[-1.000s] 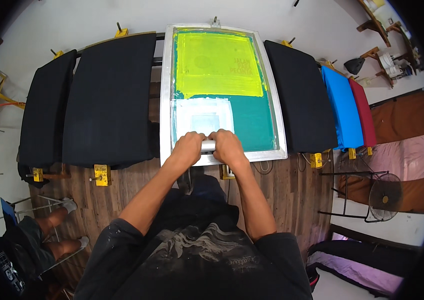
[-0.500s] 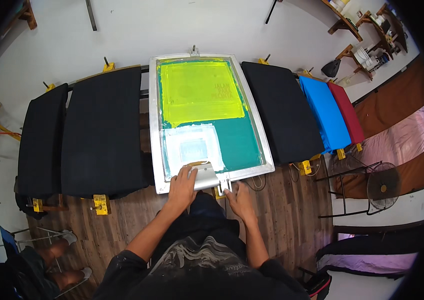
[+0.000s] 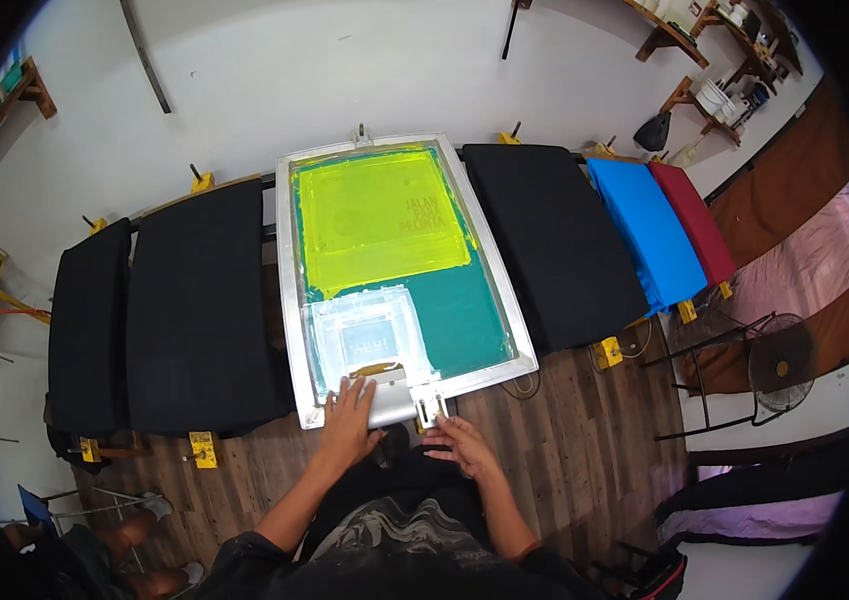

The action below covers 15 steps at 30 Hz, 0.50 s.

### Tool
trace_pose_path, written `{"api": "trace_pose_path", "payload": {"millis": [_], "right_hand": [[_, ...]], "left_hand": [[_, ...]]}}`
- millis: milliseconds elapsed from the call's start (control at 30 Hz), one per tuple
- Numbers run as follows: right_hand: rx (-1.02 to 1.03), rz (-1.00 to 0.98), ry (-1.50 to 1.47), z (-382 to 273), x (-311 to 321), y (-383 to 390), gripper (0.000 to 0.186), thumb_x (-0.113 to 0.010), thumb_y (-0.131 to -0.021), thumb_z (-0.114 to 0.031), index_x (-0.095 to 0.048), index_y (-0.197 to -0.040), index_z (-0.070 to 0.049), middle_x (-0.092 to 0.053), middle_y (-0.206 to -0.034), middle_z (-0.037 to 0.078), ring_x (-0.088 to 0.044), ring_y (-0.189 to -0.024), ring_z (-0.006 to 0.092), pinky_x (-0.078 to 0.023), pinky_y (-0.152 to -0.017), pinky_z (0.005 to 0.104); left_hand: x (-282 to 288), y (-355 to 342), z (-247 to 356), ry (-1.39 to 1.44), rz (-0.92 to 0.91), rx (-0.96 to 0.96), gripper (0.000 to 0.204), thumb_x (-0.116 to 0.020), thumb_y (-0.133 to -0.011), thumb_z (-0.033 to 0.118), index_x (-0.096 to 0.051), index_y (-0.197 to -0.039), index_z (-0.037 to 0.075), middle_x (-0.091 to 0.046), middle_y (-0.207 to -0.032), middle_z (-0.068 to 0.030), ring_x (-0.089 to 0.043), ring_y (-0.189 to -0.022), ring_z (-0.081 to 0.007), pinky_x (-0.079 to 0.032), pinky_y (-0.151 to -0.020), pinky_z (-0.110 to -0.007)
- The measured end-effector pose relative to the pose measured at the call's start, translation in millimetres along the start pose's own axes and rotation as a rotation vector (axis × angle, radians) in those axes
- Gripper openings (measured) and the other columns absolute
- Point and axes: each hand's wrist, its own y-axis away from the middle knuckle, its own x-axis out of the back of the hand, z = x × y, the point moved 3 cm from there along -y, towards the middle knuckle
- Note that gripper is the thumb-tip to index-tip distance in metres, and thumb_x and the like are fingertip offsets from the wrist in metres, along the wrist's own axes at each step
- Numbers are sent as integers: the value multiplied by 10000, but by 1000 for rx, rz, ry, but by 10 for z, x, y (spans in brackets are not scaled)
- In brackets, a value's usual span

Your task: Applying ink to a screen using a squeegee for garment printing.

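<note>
The left hand (image 3: 349, 425) lies flat, steadying the squeegee (image 3: 389, 400) on the screen (image 3: 394, 270); the right hand (image 3: 464, 445) loosely pinches the frame's near edge.

Light: bright, even, soft indoor light over the whole room.
Shadows: faint and short.
Glare: pale sheen on the white wall (image 3: 344, 70).
Distortion: strong fisheye; straight edges bow, black vignette rings the rim.
Focus: centre sharp, corners soft and smeared.

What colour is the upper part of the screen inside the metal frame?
Bright yellow-green, above a teal lower part; the screen shows best in the head view, the only one.
</note>
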Motion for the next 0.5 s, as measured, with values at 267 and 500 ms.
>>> {"api": "trace_pose_path", "payload": {"millis": [267,500], "right_hand": [[55,-23,-8,136,59,-133,299,-638,-944,-352,-584,-999,-62,-645,-926,87,-675,-843,206,-594,-725,375],[106,-16,40,117,-89,-111,346,-580,-975,-389,-518,-971,-49,-554,-853,44,-638,-748,152,-599,-667,345]], "left_hand": [[1464,160,1117,595,479,-267,315,-817,-717,54,-653,-982,6,-676,-892,-126,-657,-757,-234,-519,-662,-339],[1965,524,2080,1648,239,-929,169,-710,-898,208,-656,-1057,190,-583,-809,-79,-456,-483,-174,-359,-426,-292]]}}
